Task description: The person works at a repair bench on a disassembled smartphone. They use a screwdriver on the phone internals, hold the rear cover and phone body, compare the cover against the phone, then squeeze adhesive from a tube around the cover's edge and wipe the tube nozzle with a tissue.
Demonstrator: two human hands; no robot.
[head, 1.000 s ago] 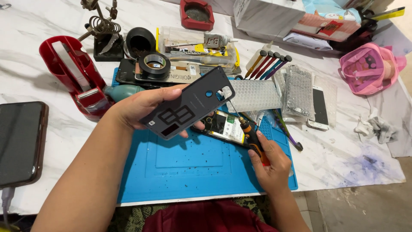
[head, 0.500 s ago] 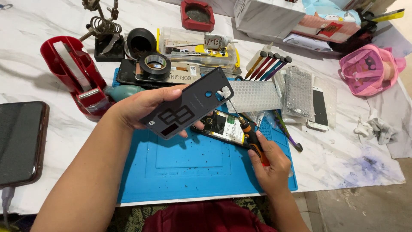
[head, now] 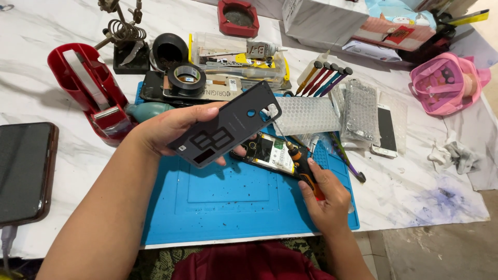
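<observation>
Head view, going from left to right: a dark phone [head: 23, 171] is lying screen-up at the table's [head: 41, 21] left edge, and a red tape dispenser [head: 93, 93] is standing just beyond it. My left hand [head: 166, 127] is holding the dark back cover [head: 228, 129] lifted and tilted above the blue work mat [head: 228, 197], my fingers wrapped round its left end with the thumb lying across the top. Behind it a roll of black tape [head: 187, 79] is sitting on another device. Under the cover's right edge the opened phone [head: 267, 153] is lying on the mat, its board and white shielding showing. My right hand [head: 324, 199] is gripping an orange-and-black screwdriver [head: 303, 166], fingers closed tight round the handle, the shaft pointing up toward the cover's camera corner; I cannot tell whether the tip is touching it. Further right, bubble-wrap sleeves [head: 358, 111], a rack of coloured drivers [head: 327, 78] and a pink case [head: 441, 83] are resting on the table.

I judge that I am working in the disassembly stage, with the cover off and the internals exposed. The next move, as I judge it, is calling for a steady hold on the cover and careful aim of the driver tip.
</observation>
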